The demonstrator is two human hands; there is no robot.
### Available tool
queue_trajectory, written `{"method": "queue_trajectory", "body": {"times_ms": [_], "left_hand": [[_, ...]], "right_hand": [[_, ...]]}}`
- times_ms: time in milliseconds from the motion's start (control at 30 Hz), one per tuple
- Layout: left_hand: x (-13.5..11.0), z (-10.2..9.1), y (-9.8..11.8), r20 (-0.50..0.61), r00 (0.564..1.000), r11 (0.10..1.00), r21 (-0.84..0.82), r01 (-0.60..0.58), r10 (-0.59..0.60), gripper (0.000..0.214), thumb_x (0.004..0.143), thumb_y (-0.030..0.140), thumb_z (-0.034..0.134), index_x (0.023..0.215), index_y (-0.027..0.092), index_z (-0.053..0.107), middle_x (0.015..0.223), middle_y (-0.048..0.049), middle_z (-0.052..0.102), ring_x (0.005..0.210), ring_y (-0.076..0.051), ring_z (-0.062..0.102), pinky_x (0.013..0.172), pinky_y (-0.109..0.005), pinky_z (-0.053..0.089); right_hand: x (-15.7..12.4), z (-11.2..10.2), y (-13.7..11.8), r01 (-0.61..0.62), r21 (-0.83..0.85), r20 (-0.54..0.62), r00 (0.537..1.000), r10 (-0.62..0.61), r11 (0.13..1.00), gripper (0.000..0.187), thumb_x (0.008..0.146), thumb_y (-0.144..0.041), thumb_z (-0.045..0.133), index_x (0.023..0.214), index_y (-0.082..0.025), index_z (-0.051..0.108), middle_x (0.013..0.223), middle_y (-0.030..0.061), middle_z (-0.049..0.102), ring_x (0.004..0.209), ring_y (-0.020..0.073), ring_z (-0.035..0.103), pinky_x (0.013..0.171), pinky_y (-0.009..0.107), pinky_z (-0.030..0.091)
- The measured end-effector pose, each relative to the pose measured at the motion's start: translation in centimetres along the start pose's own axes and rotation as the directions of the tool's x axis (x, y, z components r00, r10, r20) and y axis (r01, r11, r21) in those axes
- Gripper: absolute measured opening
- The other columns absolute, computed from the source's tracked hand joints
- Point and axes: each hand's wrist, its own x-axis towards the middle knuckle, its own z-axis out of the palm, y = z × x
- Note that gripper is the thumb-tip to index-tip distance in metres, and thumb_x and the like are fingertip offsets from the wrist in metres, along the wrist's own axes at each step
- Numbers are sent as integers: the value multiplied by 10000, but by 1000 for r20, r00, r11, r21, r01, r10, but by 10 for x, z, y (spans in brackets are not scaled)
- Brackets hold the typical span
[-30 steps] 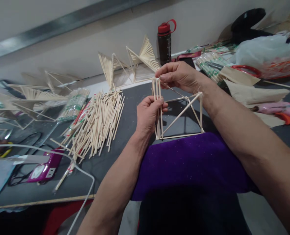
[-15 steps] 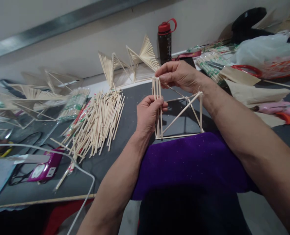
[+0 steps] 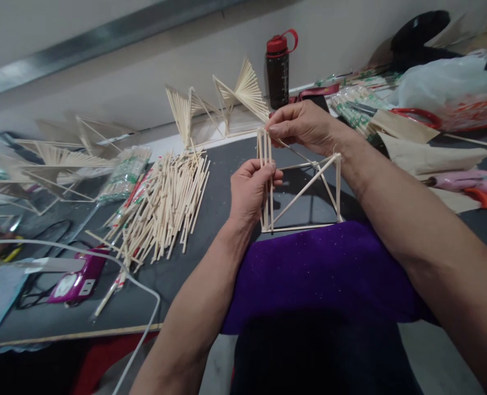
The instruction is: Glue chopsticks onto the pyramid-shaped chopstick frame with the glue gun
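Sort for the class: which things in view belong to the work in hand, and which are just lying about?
Likely the work:
stick frame, in left hand and right hand
loose sticks
pink tool, perhaps a glue gun

Likely just lying about:
red-capped bottle
plastic bag

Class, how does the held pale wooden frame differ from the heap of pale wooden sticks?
The pale wooden frame is joined at its corners; the heap of pale wooden sticks lies loose. The left hand and right hand hold the frame; neither touches the heap. Both are pale, slender sticks.
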Motion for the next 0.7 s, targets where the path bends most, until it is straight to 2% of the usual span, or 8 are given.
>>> {"method": "queue_trajectory", "body": {"times_ms": [233,400,600,700], "left_hand": [[2,-1,0,37,999,1000,-7,5,-4,123,802,263,712,758,178,635,643,-2,687,529,-86,624,562,-209,521],[0,-15,2,128,990,998,43,54,-60,138,768,282,739,809,170,669,682,-22,711,565,-99,649,537,-198,496],[-10,-46,6,254,949,961,248,121,-185,197,701,257,788,877,180,744,825,-65,751,656,-121,663,516,-193,459],[-12,-55,8,338,905,937,318,147,-257,199,673,226,796,864,176,770,883,-89,760,706,-141,678,587,-232,506]], "right_hand": [[-2,1,-2,-1,-48,-13,1000,1,999,91,797,-114,726,712,-128,697,596,0,626,517,76,523,510,207,416],[-3,2,-3,-6,-31,-16,1000,5,999,82,797,-70,689,728,-115,692,597,17,631,519,82,526,510,221,405],[-2,-2,-2,-11,-54,0,1000,11,998,43,782,-104,702,742,-118,696,617,22,645,525,88,525,521,241,409],[-1,-4,0,-10,-43,21,1000,11,999,45,773,-128,726,741,-121,696,634,26,649,536,91,537,520,241,411]]}}
